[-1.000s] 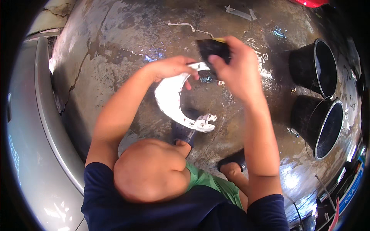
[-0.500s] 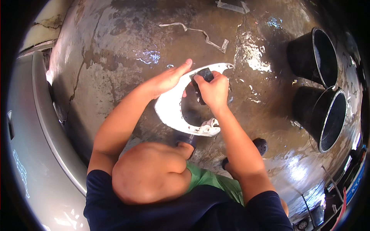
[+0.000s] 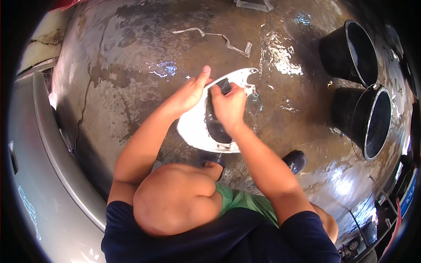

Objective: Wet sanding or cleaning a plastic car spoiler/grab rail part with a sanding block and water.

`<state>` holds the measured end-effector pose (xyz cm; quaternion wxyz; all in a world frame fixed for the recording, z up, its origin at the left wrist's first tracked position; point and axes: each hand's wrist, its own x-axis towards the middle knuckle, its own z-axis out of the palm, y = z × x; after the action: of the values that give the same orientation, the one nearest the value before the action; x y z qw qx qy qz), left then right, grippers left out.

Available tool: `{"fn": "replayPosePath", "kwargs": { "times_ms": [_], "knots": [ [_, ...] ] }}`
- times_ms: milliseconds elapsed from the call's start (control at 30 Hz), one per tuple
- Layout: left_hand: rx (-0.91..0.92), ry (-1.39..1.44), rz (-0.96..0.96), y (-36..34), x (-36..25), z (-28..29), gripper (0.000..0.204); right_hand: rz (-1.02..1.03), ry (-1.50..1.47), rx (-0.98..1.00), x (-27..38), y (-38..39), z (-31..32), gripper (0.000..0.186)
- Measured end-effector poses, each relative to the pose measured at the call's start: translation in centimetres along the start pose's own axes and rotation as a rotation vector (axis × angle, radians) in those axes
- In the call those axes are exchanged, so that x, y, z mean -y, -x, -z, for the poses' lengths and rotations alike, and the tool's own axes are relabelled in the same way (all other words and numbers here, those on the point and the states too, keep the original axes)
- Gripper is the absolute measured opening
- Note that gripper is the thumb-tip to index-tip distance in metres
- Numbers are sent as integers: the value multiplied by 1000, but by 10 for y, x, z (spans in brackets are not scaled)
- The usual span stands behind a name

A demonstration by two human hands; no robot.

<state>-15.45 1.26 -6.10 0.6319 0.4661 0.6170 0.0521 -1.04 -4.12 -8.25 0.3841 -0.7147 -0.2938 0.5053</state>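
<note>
A white crescent-shaped panel, glossy and curved like a vehicle fairing piece, is held above the floor in front of my knees. My left hand grips its upper left edge, thumb pointing up and the fingers hidden behind it. Pinched in my right hand is a dark piece of sandpaper, which lies against the panel's upper inner part. My right hand hides some of the sandpaper and the panel's right side. Small dark marks show along the panel's lower rim.
Two black buckets stand at the right. A silver car panel curves along the left. Crumpled tape strips lie on the wet, cracked concrete floor. My dark shoe is below right.
My right hand has shifted slightly left and down with the sandpaper. The panel has turned a little, so its opening looks narrower. The whole view has shifted slightly.
</note>
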Motion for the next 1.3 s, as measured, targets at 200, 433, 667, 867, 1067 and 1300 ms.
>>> {"fn": "replayPosePath", "kwargs": {
  "times_ms": [200, 433, 667, 867, 1067, 1300],
  "knots": [
    [74, 137, 66, 9, 1, 1, 104, -100, -128, 32, -4, 1, -4, 20],
    [-27, 192, 109, 9, 7, 2, 101, 78, -35, -29, -5, 16, -13, 23],
    [-20, 290, 109, 14, 8, -6, 100, 64, 192, 37, -6, 8, -3, 31],
    [-122, 269, 87, 5, 35, -4, 99, 95, 280, 141, -3, 2, 2, 26],
    [-88, 196, -4, 10, 25, -11, 80, 249, 388, 421, -12, -6, 16, 29],
    [-95, -367, -187, 16, 28, -4, 28, 78, -32, 105, 71, -44, 202, 46]
  ]
}}
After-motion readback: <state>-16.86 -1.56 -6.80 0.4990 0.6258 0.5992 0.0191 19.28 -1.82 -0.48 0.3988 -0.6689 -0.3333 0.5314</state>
